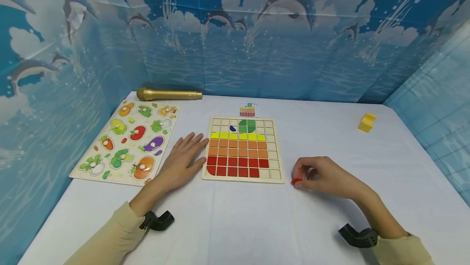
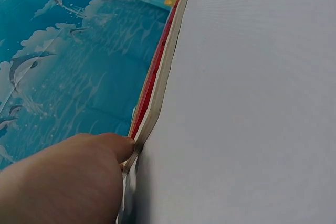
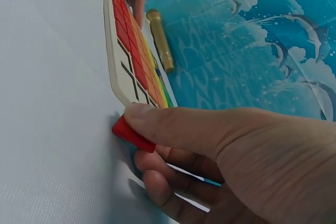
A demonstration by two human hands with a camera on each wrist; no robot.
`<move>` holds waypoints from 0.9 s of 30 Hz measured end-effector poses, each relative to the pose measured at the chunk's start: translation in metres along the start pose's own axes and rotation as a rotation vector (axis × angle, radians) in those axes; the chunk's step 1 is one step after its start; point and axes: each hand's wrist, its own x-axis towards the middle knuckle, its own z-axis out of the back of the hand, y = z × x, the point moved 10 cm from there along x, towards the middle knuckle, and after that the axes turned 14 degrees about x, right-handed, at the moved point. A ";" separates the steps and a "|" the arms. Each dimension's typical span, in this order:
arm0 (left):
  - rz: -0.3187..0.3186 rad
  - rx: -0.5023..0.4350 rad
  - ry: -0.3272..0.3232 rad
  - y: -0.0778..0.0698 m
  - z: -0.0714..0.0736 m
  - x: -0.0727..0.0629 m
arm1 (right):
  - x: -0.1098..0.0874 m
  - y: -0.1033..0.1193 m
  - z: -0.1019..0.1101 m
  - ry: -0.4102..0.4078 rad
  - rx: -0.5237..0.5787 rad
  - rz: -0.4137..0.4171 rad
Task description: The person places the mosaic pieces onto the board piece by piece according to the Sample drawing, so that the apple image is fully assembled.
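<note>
In the head view a square wooden grid board [image 1: 274,151] lies mid-table, its cells filled with red, orange, yellow and green tiles plus a small dark blue one. Blank cells run along its right side and top. My left hand [image 1: 181,161] rests beside the board's left edge with fingers spread, fingertips and thumb at that edge. To the right of the board, my right hand [image 1: 323,177] pinches a small red tile [image 3: 134,134] between thumb and fingers, low over the white cloth. The right wrist view shows the tile near the board's corner.
A vegetable puzzle board [image 1: 126,142] lies at the left, partly behind my left hand. At the back sit a golden microphone [image 1: 169,94] and a small picture card [image 1: 248,110]. Yellow blocks [image 1: 366,122] stand at the far right. Dolphin-print curtains [image 1: 235,53] enclose the table.
</note>
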 end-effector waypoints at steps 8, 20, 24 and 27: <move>0.001 -0.004 0.009 -0.002 0.000 0.001 | 0.001 0.005 0.003 -0.065 0.048 0.067; 0.006 -0.007 0.017 -0.001 -0.002 0.001 | 0.011 0.003 0.002 -0.380 0.212 -0.040; 0.007 -0.009 0.011 0.000 -0.001 0.000 | 0.021 0.006 -0.014 -0.387 0.287 -0.039; 0.007 -0.013 0.009 0.000 -0.001 0.000 | 0.025 0.011 -0.023 -0.393 0.265 0.000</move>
